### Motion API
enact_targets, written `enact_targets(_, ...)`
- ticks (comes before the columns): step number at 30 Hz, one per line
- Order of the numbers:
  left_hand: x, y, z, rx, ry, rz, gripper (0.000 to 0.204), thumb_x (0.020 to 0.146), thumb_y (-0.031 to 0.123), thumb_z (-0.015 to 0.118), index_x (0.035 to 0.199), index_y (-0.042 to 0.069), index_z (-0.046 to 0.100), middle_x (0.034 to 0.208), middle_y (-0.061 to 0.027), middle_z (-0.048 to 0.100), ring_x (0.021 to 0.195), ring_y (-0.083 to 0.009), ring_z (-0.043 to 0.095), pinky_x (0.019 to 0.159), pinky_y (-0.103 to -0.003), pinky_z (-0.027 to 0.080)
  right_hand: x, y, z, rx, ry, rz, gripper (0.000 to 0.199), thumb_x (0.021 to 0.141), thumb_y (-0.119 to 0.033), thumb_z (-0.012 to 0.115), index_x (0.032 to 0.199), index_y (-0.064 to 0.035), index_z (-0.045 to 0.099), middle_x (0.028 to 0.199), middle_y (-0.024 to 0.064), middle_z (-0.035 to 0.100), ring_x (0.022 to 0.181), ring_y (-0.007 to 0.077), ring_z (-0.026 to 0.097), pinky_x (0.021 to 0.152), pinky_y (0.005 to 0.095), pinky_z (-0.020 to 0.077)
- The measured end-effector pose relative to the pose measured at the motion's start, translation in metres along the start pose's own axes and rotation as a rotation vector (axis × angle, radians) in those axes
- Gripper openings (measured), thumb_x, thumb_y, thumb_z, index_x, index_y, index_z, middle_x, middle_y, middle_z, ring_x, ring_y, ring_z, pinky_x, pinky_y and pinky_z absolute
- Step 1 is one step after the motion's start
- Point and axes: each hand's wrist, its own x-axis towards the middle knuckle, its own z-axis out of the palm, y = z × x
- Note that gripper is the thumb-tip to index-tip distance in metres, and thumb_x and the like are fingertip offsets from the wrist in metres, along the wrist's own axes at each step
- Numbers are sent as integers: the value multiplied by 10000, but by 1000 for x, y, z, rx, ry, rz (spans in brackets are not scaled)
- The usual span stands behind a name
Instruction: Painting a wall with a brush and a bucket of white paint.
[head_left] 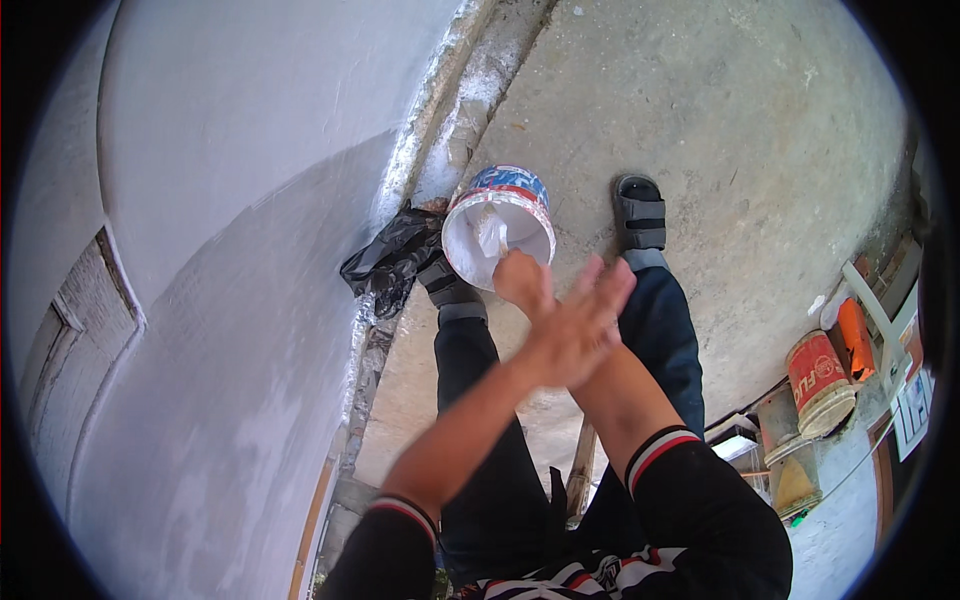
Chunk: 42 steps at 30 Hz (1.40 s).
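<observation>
My right hand (522, 281) is closed round the handle of a paintbrush (490, 232) at the mouth of a paint bucket. The brush head is coated white and sits inside the bucket (455, 240), which is white inside with a blue and red outside and is tipped toward me. Crossing over my right forearm, my left hand (585, 335) is slightly blurred, its fingers stretched out and holding nothing. It lies on or just above the right wrist; I cannot tell whether they touch.
A crumpled black plastic bag (385, 255) lies beside the bucket, against the white-splashed wall base. The pale wall (240, 280) rises on the left. My sandalled feet stand around the bucket on concrete (740, 150). At right are a red container (818, 375) and an orange object (855, 338).
</observation>
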Motion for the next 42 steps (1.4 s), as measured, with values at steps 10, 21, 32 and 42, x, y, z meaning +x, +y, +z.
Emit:
enact_targets(10,-15,65,10,-219,139,78,801,857,681,93,1461,157,120,1523,-101,75,1393,-362,-1,983,-655,-122,-14,-6,-25,-164,-63,-73,296,781,-168,567,994,37,560,945,233,640,873,371,639,752,435,518)
enact_targets(21,4,-94,-17,604,-26,-468,623,941,497,227,1453,150,158,1530,-35,37,1403,-282,-1,1002,-685,-53,-38,-14,-10,-387,-46,-343,294,858,-215,500,1082,-45,586,981,165,656,904,316,647,746,408,524)
enact_targets(32,-22,-2,-6,-131,121,318,510,930,432,370,1395,227,330,1446,-66,320,1358,-301,223,1010,-673,34,-15,-1,-8,-550,-12,-271,263,837,-196,485,1014,-73,635,982,160,657,877,269,660,726,364,528)
enact_targets(42,-14,-42,-44,674,516,-436,517,831,226,547,1305,59,424,1406,-136,348,1340,-340,246,1009,-674,16,-13,10,-27,-658,-31,-228,289,811,-176,537,1048,-14,570,971,120,647,834,249,663,667,327,536)
